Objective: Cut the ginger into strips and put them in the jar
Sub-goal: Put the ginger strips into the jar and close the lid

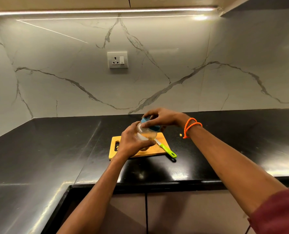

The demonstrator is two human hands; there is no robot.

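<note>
Your left hand [133,141] curled round the jar [147,134], tilted above the cutting board [159,150]. Your right hand's [164,118] fingers pinched its blue lid [154,128] from above, wrist bent.

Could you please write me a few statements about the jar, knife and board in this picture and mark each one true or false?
1. The left hand grips the clear jar by its body. True.
2. The right hand holds the knife. False: the knife lies on the cutting board, and the right hand's fingers grasp the jar's blue lid.
3. The knife has a green handle that sticks out past the board's edge. True.
4. The jar stands upright on the counter. False: it is held tilted above the board.
5. An orange band is on the left wrist. False: it is on the right wrist.
</note>
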